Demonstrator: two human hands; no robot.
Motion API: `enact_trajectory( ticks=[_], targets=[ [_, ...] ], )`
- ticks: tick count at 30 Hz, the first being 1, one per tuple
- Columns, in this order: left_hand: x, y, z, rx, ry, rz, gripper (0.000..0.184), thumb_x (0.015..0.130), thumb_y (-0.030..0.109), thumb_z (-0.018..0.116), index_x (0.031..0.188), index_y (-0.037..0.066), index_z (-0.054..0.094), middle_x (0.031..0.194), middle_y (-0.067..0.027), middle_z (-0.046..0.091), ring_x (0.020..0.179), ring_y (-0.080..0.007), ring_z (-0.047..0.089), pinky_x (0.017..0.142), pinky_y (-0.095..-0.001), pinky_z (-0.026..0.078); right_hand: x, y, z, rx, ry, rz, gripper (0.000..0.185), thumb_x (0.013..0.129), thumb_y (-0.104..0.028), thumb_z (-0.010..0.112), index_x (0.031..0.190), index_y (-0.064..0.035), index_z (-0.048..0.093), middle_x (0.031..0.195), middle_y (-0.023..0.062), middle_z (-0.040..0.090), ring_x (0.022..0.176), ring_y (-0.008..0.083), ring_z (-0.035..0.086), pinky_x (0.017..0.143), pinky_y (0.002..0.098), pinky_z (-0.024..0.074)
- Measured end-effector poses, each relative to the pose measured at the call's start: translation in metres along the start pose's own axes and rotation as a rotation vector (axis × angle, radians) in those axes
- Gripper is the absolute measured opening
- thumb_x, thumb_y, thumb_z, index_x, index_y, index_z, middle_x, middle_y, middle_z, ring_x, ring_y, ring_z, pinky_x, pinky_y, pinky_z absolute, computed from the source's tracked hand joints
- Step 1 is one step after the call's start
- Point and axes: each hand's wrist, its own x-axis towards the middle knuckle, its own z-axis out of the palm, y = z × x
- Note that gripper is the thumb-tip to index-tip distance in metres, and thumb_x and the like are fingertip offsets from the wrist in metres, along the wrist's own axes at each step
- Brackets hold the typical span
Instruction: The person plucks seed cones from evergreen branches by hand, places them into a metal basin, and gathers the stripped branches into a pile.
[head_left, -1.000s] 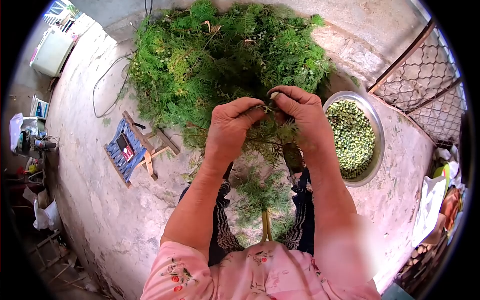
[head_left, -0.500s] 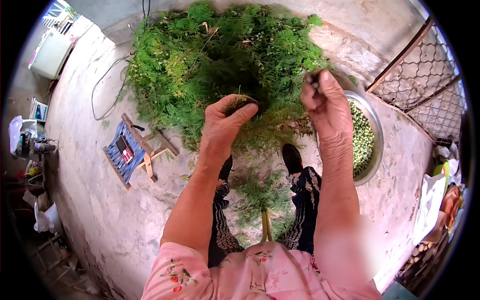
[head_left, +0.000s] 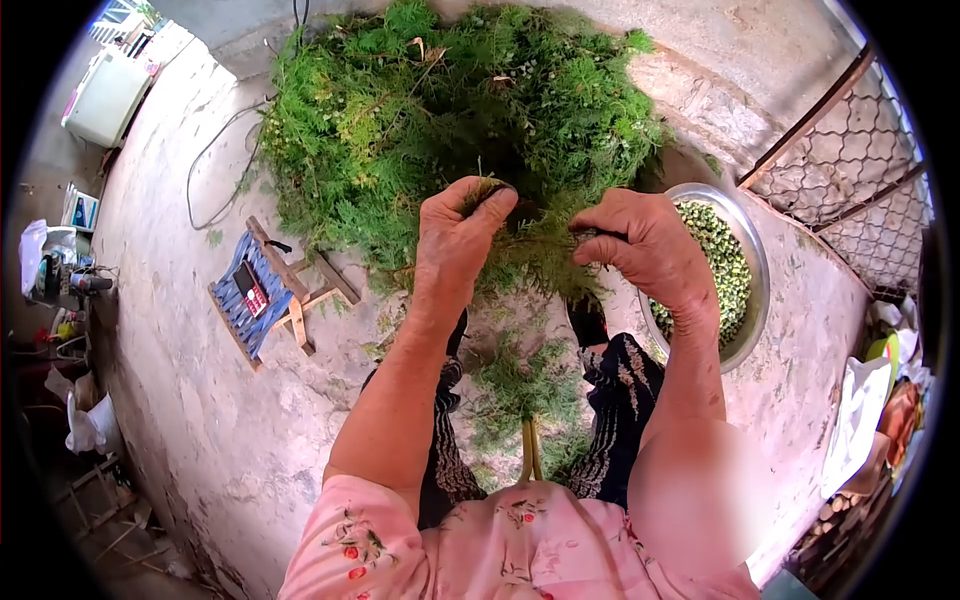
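Note:
My left hand (head_left: 462, 225) is closed on a green sprig (head_left: 482, 190), pinched between thumb and forefinger in front of the large pile of green branches (head_left: 350, 130). Right of it, my right hand (head_left: 645, 240) is curled with thumb and forefinger close together; what lies between them is too small to make out. Feathery foliage (head_left: 545, 250) hangs between the two hands. A metal basin (head_left: 757, 300) holding small green berries (head_left: 722, 270) stands beside my right wrist, which partly covers it.
A low folding stool (head_left: 240, 295) with a blue woven seat bears a phone (head_left: 250, 288). Cut greenery (head_left: 525, 395) lies between my legs. Wire mesh (head_left: 850, 150) stands at the right, with bags (head_left: 860, 410) below. A cable (head_left: 195, 180) curves along the floor.
My right hand first moved away right toward the basin's upper edge, then came back lower and nearer the foliage. My left hand has stayed near the pile, still pinching the sprig.

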Motion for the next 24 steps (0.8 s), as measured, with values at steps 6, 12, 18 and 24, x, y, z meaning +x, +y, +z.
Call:
enact_trajectory(
  ticks=[6,12,18,24],
  targets=[
    [0.002,-0.009,0.003,-0.022,-0.026,0.055,0.012,0.078,0.014,0.064,0.085,0.004,0.063,0.067,0.0053,0.055,0.053,-0.0015,0.041,0.045,-0.0186,0.031,-0.001,0.005,0.003,0.07,0.054,-0.003,0.019,0.066,-0.006,0.065,0.083,0.001,0.061,0.066,0.0062,0.052,0.063,0.0168,0.049,0.056,0.029,0.0383],
    [0.005,-0.009,0.004,0.011,0.051,0.075,0.011,0.078,0.013,0.064,0.084,0.004,0.063,0.065,0.0059,0.055,0.052,-0.0016,0.039,0.045,-0.0189,0.029,-0.006,-0.005,-0.009,0.126,-0.074,0.056,0.022,0.062,-0.002,0.067,0.082,0.0019,0.06,0.066,0.0049,0.046,0.066,0.0178,0.047,0.058,0.0277,0.0372],
    [0.002,-0.004,0.007,0.034,-0.073,-0.021,0.01,0.077,0.008,0.064,0.085,0.003,0.063,0.068,0.0046,0.056,0.062,-0.0029,0.047,0.053,-0.0185,0.039,-0.002,0.0,0.003,-0.077,-0.006,-0.002,0.012,0.068,-0.003,0.063,0.08,0.0004,0.059,0.067,0.0061,0.047,0.066,0.0188,0.048,0.059,0.0279,0.038],
    [0.0,-0.008,0.014,0.269,-0.327,0.295,0.021,0.068,0.008,0.069,0.087,0.001,0.062,0.073,-0.0014,0.059,0.066,-0.0085,0.053,0.058,-0.023,0.042,0.001,0.007,0.008,0.042,0.203,-0.012,0.01,0.072,-0.002,0.06,0.082,-0.0004,0.058,0.069,0.0076,0.05,0.069,0.0202,0.049,0.063,0.0284,0.0387]
  ],
)
